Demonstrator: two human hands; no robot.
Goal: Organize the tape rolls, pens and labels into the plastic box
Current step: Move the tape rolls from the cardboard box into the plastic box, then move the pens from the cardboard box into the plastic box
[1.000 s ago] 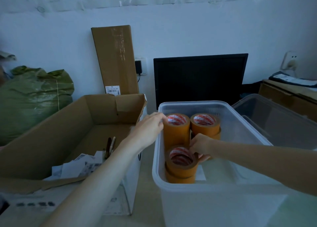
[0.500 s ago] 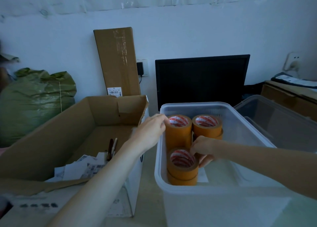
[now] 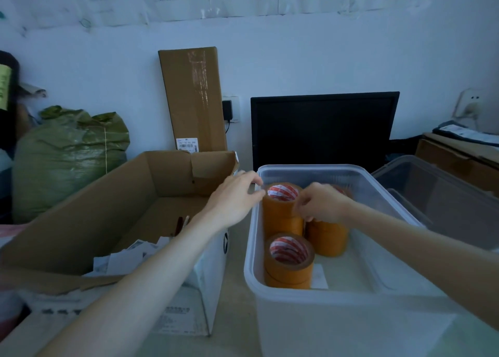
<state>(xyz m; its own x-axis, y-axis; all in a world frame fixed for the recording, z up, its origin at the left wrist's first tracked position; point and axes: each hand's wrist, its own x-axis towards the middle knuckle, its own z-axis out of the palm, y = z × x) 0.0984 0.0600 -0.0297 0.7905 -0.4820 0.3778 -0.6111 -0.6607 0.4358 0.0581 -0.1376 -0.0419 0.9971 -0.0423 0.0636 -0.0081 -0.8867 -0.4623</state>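
an open cardboard box is seen at nine o'clock, with paper labels and two pens lying inside. just beside it, at five o'clock, a clear plastic box is set, and three stacks of orange tape rolls are held in it. the left hand is laid at the box's far left rim, fingers loosely curled; whether the rim is gripped cannot be told. the right hand is curled over the back stacks, apparently pinching the top of the far right one.
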